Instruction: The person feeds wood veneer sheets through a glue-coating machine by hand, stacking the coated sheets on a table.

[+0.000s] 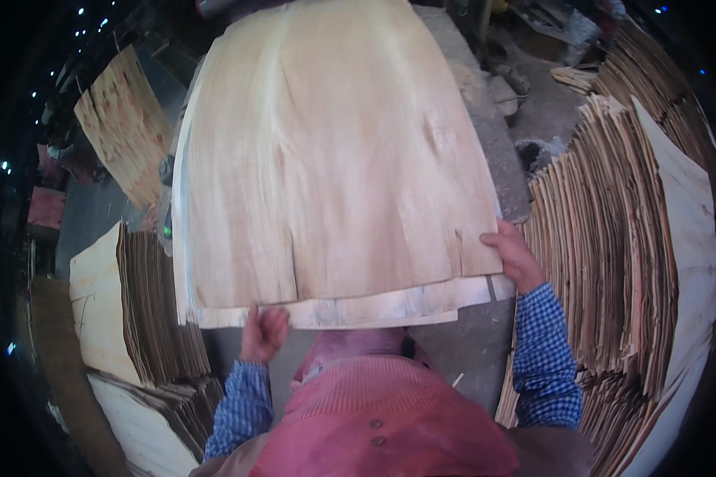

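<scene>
Beyond left fingers (275, 319), under right fingers (495, 239), a pale wood sheet (342, 167).

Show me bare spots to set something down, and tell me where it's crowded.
Top veneer sheet: its broad middle, beyond the left hand and right hand. Grey floor: the patch between the mottled sheet and left stack. Crowded: right side, packed with standing veneer.

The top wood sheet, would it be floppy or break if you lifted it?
The top wood sheet looks thin, so it's probably light and bendy. Splits at its near edge suggest it might tear there.
</scene>
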A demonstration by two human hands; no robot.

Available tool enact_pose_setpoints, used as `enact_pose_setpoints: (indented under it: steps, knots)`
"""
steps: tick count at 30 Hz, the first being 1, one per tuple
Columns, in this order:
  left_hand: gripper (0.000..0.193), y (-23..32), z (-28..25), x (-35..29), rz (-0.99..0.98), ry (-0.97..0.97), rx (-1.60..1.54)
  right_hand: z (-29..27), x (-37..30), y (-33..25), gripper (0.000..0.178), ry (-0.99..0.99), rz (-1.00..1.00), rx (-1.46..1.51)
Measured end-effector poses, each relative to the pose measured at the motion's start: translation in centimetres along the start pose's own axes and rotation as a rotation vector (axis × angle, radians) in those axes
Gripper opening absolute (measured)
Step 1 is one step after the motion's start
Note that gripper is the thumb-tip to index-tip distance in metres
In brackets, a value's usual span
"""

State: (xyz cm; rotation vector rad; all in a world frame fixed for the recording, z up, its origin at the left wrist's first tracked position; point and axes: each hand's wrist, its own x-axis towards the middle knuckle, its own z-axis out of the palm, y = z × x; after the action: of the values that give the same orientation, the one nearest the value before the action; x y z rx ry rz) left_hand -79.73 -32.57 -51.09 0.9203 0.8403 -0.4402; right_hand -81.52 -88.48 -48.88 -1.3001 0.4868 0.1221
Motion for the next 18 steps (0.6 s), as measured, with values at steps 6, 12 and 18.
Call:
enact_pose_setpoints:
  steps: [6, 12, 18]
  knots:
    - [0.072, -3.7, -0.6, 0.7, 0.085, 0.108, -0.336, -0.1, -1.1, 2.7, 0.043, 0.116, -0.152, -0.059]
    - [0.079, -4.5, 1.1, 3.0, 0.195, -0.388, -0.631, 2.2, -2.2, -0.5, 0.021, 0.57, -0.482, -1.057]
    - [0.084, -2.0, 3.8, 0.8, 0.363, -0.277, -0.596, 0.9, 0.6, 3.3, 0.022, 0.479, -0.384, -0.717]
